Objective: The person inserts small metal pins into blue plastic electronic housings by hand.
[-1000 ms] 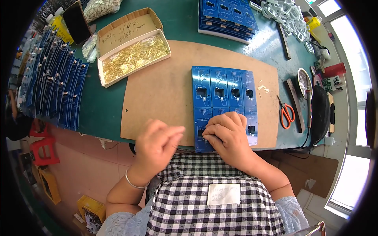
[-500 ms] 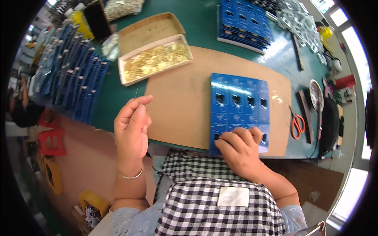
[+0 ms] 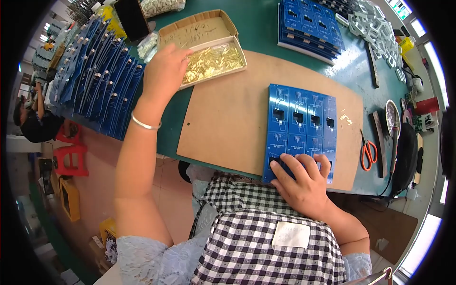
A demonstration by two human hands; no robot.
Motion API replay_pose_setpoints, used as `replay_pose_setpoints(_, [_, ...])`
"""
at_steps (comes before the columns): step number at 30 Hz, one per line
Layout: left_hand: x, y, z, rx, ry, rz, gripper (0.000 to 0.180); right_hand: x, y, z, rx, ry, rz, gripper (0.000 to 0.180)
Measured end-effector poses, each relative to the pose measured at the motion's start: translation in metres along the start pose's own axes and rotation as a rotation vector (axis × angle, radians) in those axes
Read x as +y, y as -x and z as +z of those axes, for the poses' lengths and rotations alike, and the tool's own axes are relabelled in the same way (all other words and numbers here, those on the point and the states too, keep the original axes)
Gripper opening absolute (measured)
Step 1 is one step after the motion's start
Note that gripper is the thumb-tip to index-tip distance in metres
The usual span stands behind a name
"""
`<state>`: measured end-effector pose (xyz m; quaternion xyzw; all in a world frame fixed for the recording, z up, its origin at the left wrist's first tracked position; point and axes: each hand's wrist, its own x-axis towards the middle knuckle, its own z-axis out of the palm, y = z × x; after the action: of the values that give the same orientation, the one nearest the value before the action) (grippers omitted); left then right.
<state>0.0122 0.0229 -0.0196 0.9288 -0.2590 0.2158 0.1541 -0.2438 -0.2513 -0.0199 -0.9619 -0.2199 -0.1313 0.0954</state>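
Observation:
A blue circuit board panel [image 3: 298, 137] with rows of dark square parts lies on a brown board [image 3: 223, 118] at the table's front edge. My right hand [image 3: 306, 183] rests on the panel's near end, fingers bent and spread apart, fingertips on its surface. On the far left, my left hand [image 3: 164, 71] reaches over the left end of a shallow cardboard box of small gold-coloured pins [image 3: 216, 61]. Its fingers are bent together at the pins; the fingertips are mostly hidden, and anything between them cannot be made out.
Several loose pins [image 3: 346, 117] lie right of the panel, near orange-handled scissors [image 3: 368, 154]. Blue boards stand in a row [image 3: 99, 80] at left; a stack of panels [image 3: 308, 28] is at the back. White frame-shaped parts [image 3: 375, 35] are heaped at back right.
My left hand has moved up and forward from beside the brown board to the box of pins. My right hand stays on the panel, its fingers slightly more spread. The whole view has shifted a little.

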Motion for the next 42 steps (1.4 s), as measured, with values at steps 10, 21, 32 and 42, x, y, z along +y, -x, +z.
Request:
replay_pose_setpoints(10, [0.007, -0.028, 0.03, -0.217, -0.189, 0.159, 0.017, 0.004, -0.001, 0.001, -0.014, -0.062, 0.025, 0.044])
replay_pose_setpoints(21, [-0.016, -0.026, 0.03, -0.32, 0.237, -0.26, 0.012, 0.003, 0.0, 0.004, 0.022, -0.049, 0.041, 0.039])
replay_pose_setpoints(32, [0.088, 0.024, -0.026, -0.404, 0.764, -0.292, 0.007, 0.012, -0.005, -0.008, -0.028, -0.269, 0.078, 0.04])
replay_pose_setpoints(42, [0.137, 0.069, -0.027, -1.05, 1.316, -0.469, 0.011, 0.014, -0.03, -0.007, -0.03, -0.705, 0.31, 0.016])
